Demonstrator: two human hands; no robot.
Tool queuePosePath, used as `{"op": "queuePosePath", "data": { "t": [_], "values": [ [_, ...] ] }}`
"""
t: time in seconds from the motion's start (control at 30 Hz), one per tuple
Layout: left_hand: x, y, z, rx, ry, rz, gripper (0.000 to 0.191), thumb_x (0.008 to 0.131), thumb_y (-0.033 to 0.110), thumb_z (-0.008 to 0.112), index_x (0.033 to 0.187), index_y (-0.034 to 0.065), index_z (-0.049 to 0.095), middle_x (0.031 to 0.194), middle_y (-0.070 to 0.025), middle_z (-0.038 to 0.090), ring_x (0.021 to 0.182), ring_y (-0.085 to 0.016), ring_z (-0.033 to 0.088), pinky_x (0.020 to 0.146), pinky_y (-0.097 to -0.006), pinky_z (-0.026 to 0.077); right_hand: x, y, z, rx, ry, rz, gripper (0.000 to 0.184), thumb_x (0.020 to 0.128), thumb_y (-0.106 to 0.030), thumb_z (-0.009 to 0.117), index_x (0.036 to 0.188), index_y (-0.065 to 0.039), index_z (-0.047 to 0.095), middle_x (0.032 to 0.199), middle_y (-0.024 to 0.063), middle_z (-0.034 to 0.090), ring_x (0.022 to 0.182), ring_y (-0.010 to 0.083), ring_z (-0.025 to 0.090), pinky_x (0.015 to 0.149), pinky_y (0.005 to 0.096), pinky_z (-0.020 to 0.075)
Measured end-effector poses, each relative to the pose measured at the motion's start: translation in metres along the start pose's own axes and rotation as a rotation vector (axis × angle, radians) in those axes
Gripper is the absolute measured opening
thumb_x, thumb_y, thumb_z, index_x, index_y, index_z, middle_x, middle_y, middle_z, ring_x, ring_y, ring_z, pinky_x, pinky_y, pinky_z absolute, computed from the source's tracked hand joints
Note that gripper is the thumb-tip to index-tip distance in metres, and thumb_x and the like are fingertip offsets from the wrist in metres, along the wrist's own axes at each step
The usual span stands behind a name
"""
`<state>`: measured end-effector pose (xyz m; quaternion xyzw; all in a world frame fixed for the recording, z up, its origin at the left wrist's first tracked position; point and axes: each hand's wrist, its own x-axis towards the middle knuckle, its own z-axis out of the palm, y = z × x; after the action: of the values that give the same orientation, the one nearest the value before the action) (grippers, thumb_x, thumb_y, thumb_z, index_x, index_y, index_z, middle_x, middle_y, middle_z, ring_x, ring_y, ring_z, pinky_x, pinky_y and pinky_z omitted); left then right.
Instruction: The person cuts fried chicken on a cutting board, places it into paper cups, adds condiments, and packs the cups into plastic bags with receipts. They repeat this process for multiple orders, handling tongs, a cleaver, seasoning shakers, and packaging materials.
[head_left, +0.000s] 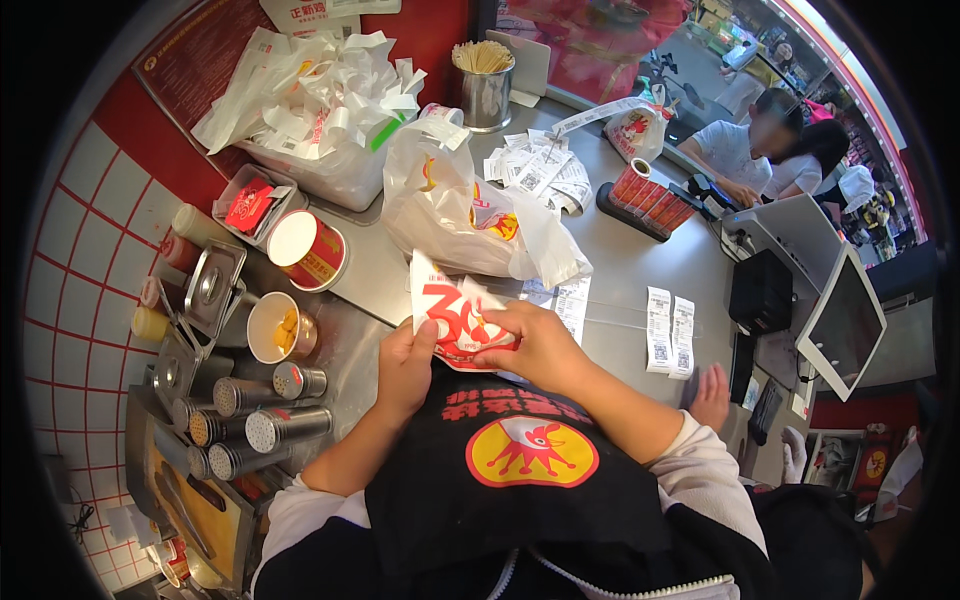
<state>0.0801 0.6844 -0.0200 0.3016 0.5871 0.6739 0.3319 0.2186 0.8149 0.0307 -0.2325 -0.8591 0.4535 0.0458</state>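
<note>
Both my hands grip a red-and-white printed paper food bag (450, 322) close to my apron. The thumb of my left hand (409, 367) presses on its left side. My right hand (544, 346) pinches the right side, where the paper is folded over; what the bag contains is hidden. Just beyond it, a white plastic carrier bag (450, 217) with a printed logo sits on the metal counter (622, 255), its handles slack. A printed receipt (571, 307) lies partly under the carrier bag, beside my right hand.
Left are a paper bucket (307, 251), a cup with fried pieces (283, 330) and several metal shakers (289, 427). A bin of plastic bags (315, 112), a skewer canister (484, 90) and spiked receipts (544, 169) stand behind. A screen (844, 322) and a co-worker's hand (711, 397) are right.
</note>
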Motion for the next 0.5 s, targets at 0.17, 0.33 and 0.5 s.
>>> {"op": "queuePosePath", "data": {
  "t": [0.17, 0.33, 0.5],
  "values": [
    [0.024, 0.011, -0.004, 0.098, -0.075, 0.446, 0.034, 0.096, 0.023, 0.043, 0.083, -0.0023, 0.062, 0.082, -0.0100, 0.059, 0.078, -0.015, 0.055, 0.075, -0.0254, 0.043, -0.017, 0.020, -0.012, 0.156, 0.272, -0.273, 0.046, 0.063, -0.016, 0.080, 0.102, -0.002, 0.060, 0.115, 0.0103, 0.051, 0.103, 0.0249, 0.052, 0.086, 0.0317, 0.0407],
    [0.094, 0.044, 0.035, 0.860, -0.278, 0.583, 0.026, 0.082, 0.009, 0.055, 0.107, 0.0052, 0.059, 0.099, -0.0113, 0.060, 0.082, -0.025, 0.061, 0.063, -0.0326, 0.050, -0.010, -0.014, -0.069, 1.218, 0.399, -0.440, 0.054, 0.075, -0.004, 0.067, 0.117, -0.001, 0.034, 0.117, 0.0179, 0.051, 0.106, 0.0281, 0.056, 0.095, 0.0415, 0.0440],
    [0.111, 0.038, 0.039, 1.725, -0.489, 0.333, 0.025, 0.078, 0.011, 0.055, 0.101, 0.0058, 0.061, 0.091, -0.0126, 0.058, 0.074, -0.025, 0.064, 0.057, -0.0362, 0.050, 0.042, -0.029, -0.073, 1.494, 0.432, -0.287, 0.044, 0.081, 0.001, 0.059, 0.117, -0.009, 0.035, 0.115, 0.0157, 0.052, 0.102, 0.0252, 0.057, 0.089, 0.0408, 0.0488]
  ]
}}
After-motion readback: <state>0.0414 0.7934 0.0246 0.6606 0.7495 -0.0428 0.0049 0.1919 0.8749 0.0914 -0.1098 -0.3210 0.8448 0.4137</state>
